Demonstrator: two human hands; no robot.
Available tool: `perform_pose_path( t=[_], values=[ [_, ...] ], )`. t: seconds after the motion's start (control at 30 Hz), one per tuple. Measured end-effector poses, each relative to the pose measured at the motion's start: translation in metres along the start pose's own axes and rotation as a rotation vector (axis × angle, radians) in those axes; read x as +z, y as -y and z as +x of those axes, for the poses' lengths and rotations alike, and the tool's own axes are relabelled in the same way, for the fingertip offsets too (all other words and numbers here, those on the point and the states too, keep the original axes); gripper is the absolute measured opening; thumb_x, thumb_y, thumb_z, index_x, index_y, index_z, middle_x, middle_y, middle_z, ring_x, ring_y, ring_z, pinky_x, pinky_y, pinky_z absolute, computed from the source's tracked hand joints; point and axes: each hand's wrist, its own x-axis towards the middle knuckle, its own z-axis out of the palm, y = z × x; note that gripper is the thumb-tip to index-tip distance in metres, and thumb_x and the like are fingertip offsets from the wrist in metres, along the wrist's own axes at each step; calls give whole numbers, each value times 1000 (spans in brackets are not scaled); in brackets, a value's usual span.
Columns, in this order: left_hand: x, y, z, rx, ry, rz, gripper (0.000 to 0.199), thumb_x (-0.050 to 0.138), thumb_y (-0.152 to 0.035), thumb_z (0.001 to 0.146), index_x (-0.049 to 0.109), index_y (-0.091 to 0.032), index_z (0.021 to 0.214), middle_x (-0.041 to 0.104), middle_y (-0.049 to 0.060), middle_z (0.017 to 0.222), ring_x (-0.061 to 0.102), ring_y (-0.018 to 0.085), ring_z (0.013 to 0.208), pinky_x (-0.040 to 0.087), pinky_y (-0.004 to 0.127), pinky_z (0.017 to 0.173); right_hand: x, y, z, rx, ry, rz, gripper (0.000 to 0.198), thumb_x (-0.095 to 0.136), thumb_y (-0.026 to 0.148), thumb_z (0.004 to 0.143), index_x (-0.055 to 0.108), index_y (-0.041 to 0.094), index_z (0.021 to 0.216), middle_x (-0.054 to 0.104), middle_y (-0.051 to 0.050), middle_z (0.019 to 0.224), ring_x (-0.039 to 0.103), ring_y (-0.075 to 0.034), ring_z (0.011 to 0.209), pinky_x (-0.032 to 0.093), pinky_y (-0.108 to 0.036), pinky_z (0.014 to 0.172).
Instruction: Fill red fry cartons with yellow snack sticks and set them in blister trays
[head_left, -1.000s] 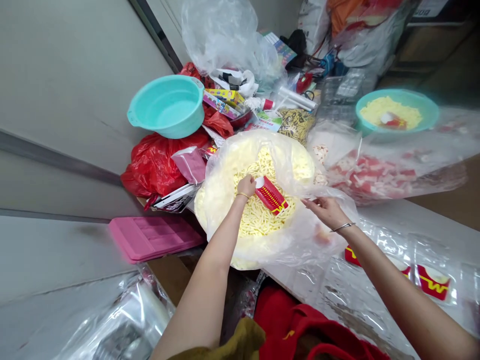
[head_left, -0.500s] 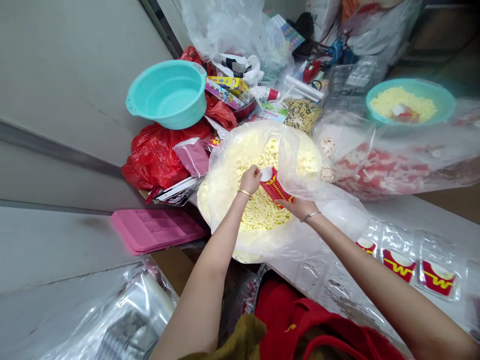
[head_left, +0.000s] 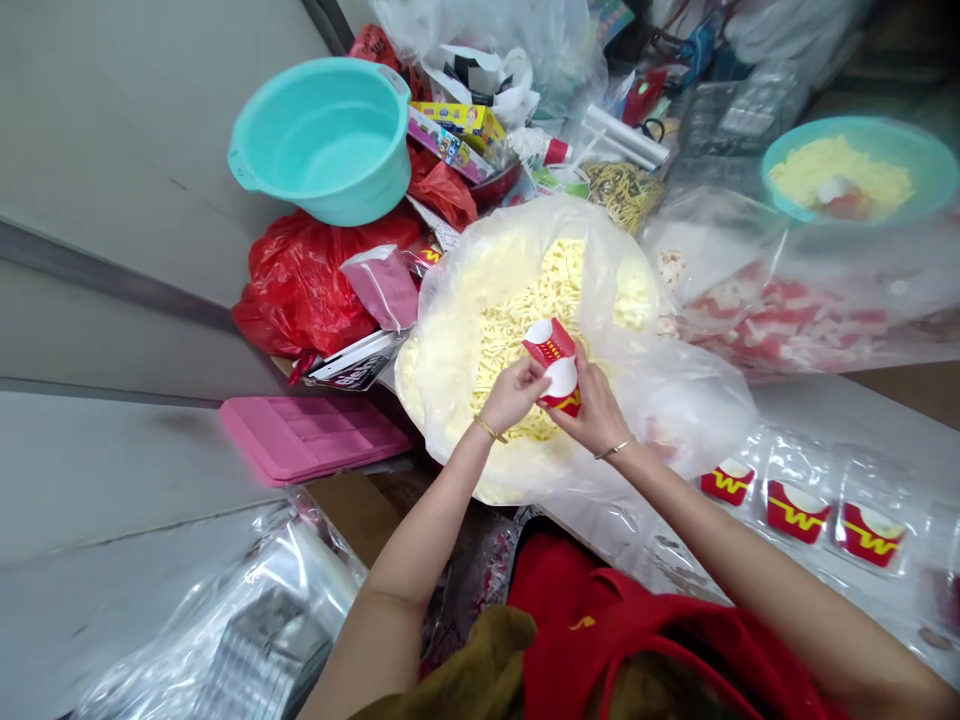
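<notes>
I have the right hand (head_left: 594, 405) clamped on the red carton (head_left: 570, 402) from its right side, above the open plastic bag (head_left: 454, 290) near the table's near edge. Of the left hand (head_left: 516, 393), I see the fingertips together at the carton's left edge; whether they pinch it, I cannot tell. Two white curved openings show on the red, so I can't say if it is one carton or two overlapped. Pale yellow sticks (head_left: 564, 270) lie in the bag beneath both hands. To my right, clear pouches with red-and-yellow fronts (head_left: 799, 512) lie along the near edge of the table (head_left: 862, 412). Toward the table's left edge, a turquoise basin (head_left: 322, 140) sits above a red bag (head_left: 304, 300).
</notes>
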Motion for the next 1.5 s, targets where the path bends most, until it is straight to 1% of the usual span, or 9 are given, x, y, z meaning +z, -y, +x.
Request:
perform_pose_path(
  t=[0.17,0.3,0.43,0.67,0.9,1.03,1.2,1.3,1.5],
  values=[
    [4,31,-32,-3,206,677,36,53,-12,76,54,-21,111,58,7,99,58,19,91,45,31,81,5,-18,-61,191,59,58,84,62,44,73,22,8,138,46,-21,126,47,-32,114,42,-47,96],
    [6,56,-33,-15,293,1004,36,56,-11,71,59,-22,106,55,9,105,56,23,96,44,33,82,8,-26,-90,231,152,68,84,62,51,74,24,10,137,46,-21,125,49,-33,113,43,-49,94],
    [5,70,-25,-8,154,826,18,52,-17,77,62,-19,92,58,7,92,57,19,87,44,29,79,8,-25,-93,194,176,69,89,60,56,75,20,9,140,49,-21,121,50,-33,111,44,-49,91],
    [-16,71,-20,-262,-135,49,21,58,-37,73,55,-17,69,50,-2,60,49,10,58,38,21,54,4,-19,-77,182,136,11,90,60,55,75,18,11,142,46,-21,127,48,-35,111,43,-51,91],
    [-11,33,-32,-342,-82,-424,32,67,-45,66,52,-17,72,51,0,67,49,8,60,30,18,46,14,1,-57,142,174,-37,86,63,45,76,19,13,141,48,-20,123,48,-34,111,44,-49,91],
    [1,20,-37,-292,-23,-281,30,62,-46,72,56,-16,74,54,1,71,50,10,65,36,20,53,27,8,-45,122,158,5,84,64,41,76,18,13,141,46,-19,126,47,-33,114,45,-48,92],
    [7,17,-38,-45,-15,240,17,62,-34,76,63,-18,73,54,2,80,52,13,78,42,23,71,31,8,-40,81,86,26,76,61,35,78,22,15,139,45,-18,129,44,-32,117,41,-49,96],
    [5,15,-38,59,3,328,11,61,-29,78,64,-18,81,55,1,81,53,12,77,42,23,72,26,7,-41,91,102,10,74,62,33,77,24,13,138,45,-19,127,45,-32,115,42,-48,96],
    [17,6,-39,98,-63,592,10,57,-27,80,57,-19,75,56,3,76,53,15,75,40,27,71,23,9,-42,71,137,-43,72,58,30,79,21,16,139,45,-17,126,44,-34,112,42,-50,92]
  ],
)
